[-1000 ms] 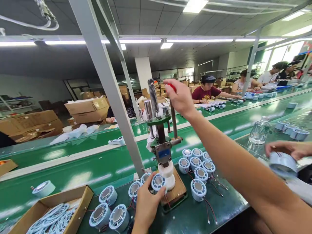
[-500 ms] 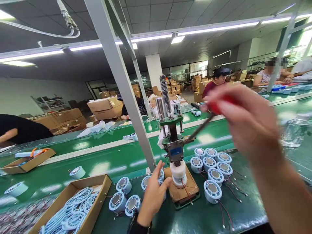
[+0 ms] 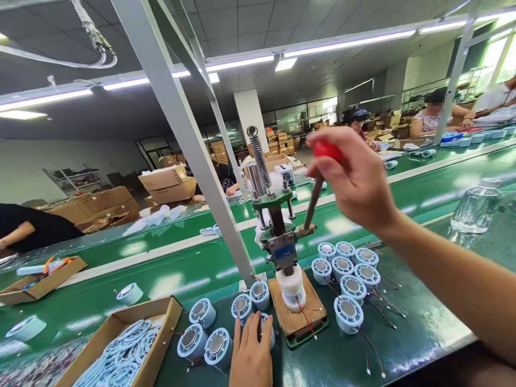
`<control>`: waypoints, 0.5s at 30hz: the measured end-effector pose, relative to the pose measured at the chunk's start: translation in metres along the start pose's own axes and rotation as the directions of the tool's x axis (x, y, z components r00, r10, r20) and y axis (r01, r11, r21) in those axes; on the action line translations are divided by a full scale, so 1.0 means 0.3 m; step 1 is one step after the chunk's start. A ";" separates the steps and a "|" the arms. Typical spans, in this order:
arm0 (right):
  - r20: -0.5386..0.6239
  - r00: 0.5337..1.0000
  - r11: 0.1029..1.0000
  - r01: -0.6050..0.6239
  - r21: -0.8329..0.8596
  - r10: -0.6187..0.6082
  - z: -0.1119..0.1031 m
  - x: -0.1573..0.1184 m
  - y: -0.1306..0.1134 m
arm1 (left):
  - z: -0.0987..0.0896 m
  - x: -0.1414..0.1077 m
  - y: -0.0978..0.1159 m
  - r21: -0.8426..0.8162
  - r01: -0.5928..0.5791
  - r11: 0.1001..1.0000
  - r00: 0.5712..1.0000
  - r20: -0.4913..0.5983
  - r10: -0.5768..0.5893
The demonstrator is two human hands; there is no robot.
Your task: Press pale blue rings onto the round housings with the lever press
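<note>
My right hand (image 3: 355, 180) is closed around the red knob (image 3: 327, 153) of the lever on a hand press (image 3: 282, 242). Under the press's white head (image 3: 291, 279) sits a light blue round part with a red wire, on a brown wooden block (image 3: 282, 312). My left hand (image 3: 252, 349) lies palm down left of the press, fingers spread over a blue round part (image 3: 266, 328) that it partly hides. Other blue round parts with silver centres stand left of the press (image 3: 217, 346) and right of it (image 3: 349, 314), several with thin wires trailing.
A cardboard box (image 3: 169, 328) of light blue rings stands at the lower left, near a pile of wires (image 3: 48, 357). A grey post (image 3: 181, 123) rises behind the press. A clear bottle (image 3: 475, 207) is at right. People sit beyond the green conveyor (image 3: 169, 274).
My right hand has moved left with the lever, which is now steeper. My left hand has moved down from beside the press onto the blue parts. The view has shifted slightly.
</note>
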State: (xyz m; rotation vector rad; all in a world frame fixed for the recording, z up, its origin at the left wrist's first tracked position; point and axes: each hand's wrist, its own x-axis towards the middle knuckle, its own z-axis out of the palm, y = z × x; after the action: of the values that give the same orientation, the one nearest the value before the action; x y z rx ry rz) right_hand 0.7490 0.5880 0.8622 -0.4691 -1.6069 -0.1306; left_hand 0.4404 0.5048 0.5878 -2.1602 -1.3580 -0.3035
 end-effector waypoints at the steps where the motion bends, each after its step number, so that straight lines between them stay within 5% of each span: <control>1: 0.038 0.999 0.998 -0.031 0.047 0.029 0.024 0.050 0.046 | 0.003 -0.016 -0.006 -0.012 0.003 1.000 1.000 0.008 -0.003; 4: 0.089 0.991 0.987 -0.107 0.124 0.096 0.094 -0.021 0.100 | 0.000 -0.059 -0.004 -0.092 0.122 0.988 0.986 0.123 -0.110; 7: 0.006 0.952 0.944 -0.305 0.127 0.306 0.183 -0.358 0.025 | -0.024 -0.075 0.047 -0.163 0.362 0.918 0.908 0.284 -0.308; 11: -0.015 0.731 0.731 -0.682 -0.003 0.682 0.332 -0.823 -0.084 | -0.107 -0.024 0.100 -0.281 0.551 0.786 0.802 0.437 -0.406; 13: 0.070 0.577 0.581 -0.810 -0.080 0.814 0.391 -0.939 -0.094 | -0.171 0.017 0.048 -0.332 0.544 0.771 0.816 0.423 -0.394; 15: 0.110 0.446 0.458 -0.880 -0.128 0.888 0.427 -0.983 -0.087 | -0.236 0.049 -0.082 -0.313 0.539 0.782 0.830 0.353 -0.431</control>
State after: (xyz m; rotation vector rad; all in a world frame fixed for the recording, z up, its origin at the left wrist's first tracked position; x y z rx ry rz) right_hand 0.6270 0.5459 0.5668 -1.3564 -1.3092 0.7056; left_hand 0.4329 0.4836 0.6608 -2.1793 -2.1875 -0.5525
